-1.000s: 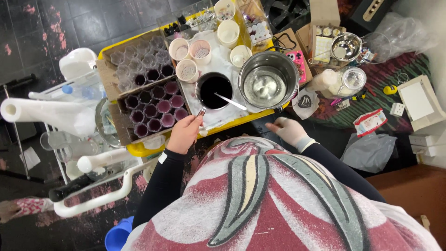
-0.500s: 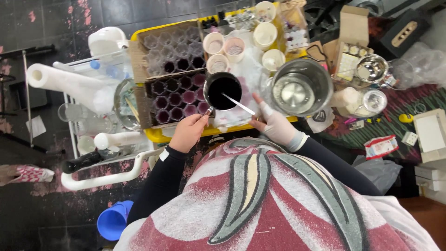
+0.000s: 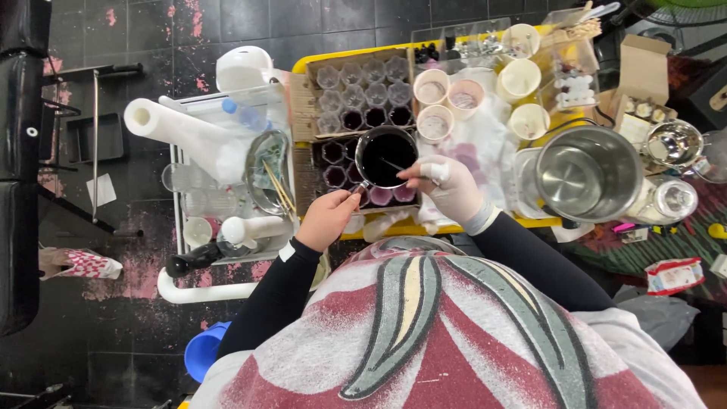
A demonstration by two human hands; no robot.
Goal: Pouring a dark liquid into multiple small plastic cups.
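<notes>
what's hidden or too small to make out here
- Head view: the small pan handle is covered by the left hand.
- The thin tool under the right hand is too small to identify.
- Jars behind the steel pot are partly blocked.

The person wears long, close-fitting black sleeves (image 3: 282, 291) that run down to both wrists; a small white patch sits on the cuff of the left one. The left hand (image 3: 327, 220) is bare; the right hand (image 3: 452, 191) is covered by a pale, whitish glove with a lighter band at the wrist, where it meets the black sleeve. Over the chest lies a loose top (image 3: 447, 333) in speckled grey and dark red; a long curved grey stripe with a cream centre runs down its middle, with further grey bands sweeping to the right.
</notes>
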